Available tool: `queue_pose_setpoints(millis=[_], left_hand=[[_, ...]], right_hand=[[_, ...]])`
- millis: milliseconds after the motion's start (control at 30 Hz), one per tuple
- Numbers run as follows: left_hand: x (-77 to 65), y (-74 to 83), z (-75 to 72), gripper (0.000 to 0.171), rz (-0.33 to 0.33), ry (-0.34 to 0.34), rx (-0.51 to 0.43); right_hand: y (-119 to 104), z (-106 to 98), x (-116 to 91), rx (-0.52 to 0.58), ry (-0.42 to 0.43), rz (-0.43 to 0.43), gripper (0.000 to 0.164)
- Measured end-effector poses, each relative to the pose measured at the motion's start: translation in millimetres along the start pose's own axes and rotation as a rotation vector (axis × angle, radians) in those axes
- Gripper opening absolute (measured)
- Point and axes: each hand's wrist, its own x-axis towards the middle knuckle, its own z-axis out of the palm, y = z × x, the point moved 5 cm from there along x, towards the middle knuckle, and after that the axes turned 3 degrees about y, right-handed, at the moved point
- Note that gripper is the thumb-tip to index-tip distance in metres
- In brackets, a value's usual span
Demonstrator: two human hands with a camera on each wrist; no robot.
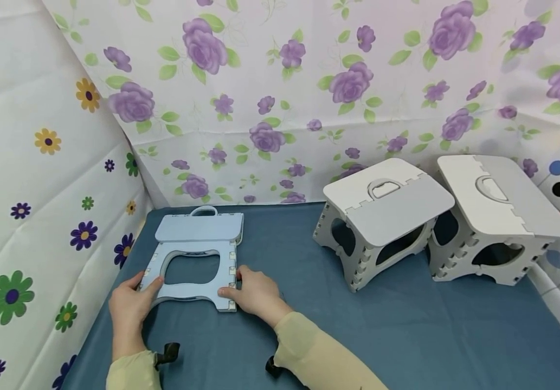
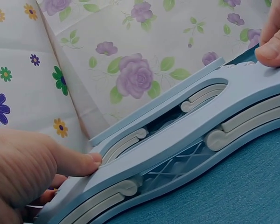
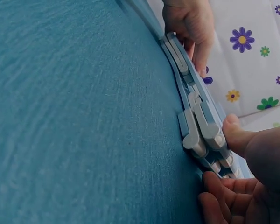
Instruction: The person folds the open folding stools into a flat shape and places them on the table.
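A light-blue folding stool (image 1: 199,228), folded flat, lies on the blue cloth with its carry handle toward the back wall. My left hand (image 1: 130,306) grips its left edge near the front, thumb on top. In the left wrist view the other left fingers reach down the outer side of the stool (image 2: 177,144), partly hidden. At the right edge my right hand (image 1: 258,295) holds the stool's near corner, thumb on the upper face. The right wrist view shows the right fingers curled low beside the hinged leg ends (image 3: 205,135).
Two unfolded grey-and-white stools, one in the middle right (image 1: 389,200) and one at the far right (image 1: 501,195), stand side by side near the back. The blue cloth (image 1: 280,244) covers the surface. A flower-patterned sheet (image 1: 240,108) hangs behind, with another sheet (image 1: 31,189) along the left.
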Motion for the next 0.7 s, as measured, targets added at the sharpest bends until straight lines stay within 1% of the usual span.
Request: queue_pose_setpoints(millis=[133,333,500,600,700], left_hand=[[0.1,0.3,-0.2,0.074,-0.006,0.016,-0.006],[2.6,2.2,-1.1,0.074,0.001,0.018,-0.001],[2.8,2.5,-1.2,0.074,-0.009,0.023,-0.022],[1.3,2.0,-2.1,0.069,-0.003,0.068,-0.045],[-0.6,3.5,-5.0,0.063,0.017,0.144,-0.081]], right_hand=[[0,1,1,-0.026,-0.001,0.002,0.059],[-1,1,3,-0.036,-0.009,0.009,0.061],[0,-3,1,0.007,-0.023,0.014,0.066],[2,-9,-5,0.069,-0.036,-0.012,0.067],[8,-16,-13,0.149,-0.088,-0.063,0.064]])
